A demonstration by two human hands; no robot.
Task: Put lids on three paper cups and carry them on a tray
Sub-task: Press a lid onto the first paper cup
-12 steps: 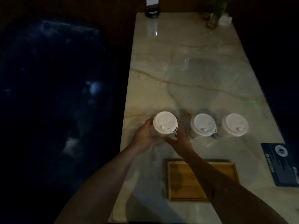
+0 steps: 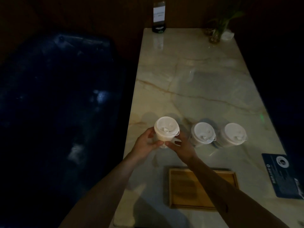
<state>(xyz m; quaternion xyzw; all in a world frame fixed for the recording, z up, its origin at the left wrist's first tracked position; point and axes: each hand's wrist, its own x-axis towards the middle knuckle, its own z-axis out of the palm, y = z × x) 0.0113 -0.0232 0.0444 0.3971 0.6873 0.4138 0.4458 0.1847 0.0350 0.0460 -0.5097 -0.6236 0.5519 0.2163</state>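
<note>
marble table (image 2: 189,83) | both hands hold lidded cup (image 2: 166,129) | tray (image 2: 204,188) nr

We see a polished marble tabletop (image 2: 205,89), pale and glossy, with tan veins and soft reflections across it. The wooden tray (image 2: 184,191) near us looks matt, its grain faint in the dim light. All three paper cups carry white plastic lids: the left cup (image 2: 164,137) shows a matt, cream paper wall under its smooth lid (image 2: 166,125), while the middle lid (image 2: 203,132) and the right lid (image 2: 234,132) look equally smooth, with a slight sheen. A dark printed card (image 2: 283,175) lies flat with a low gloss. The far vase (image 2: 214,36) looks like clear glass.
</note>
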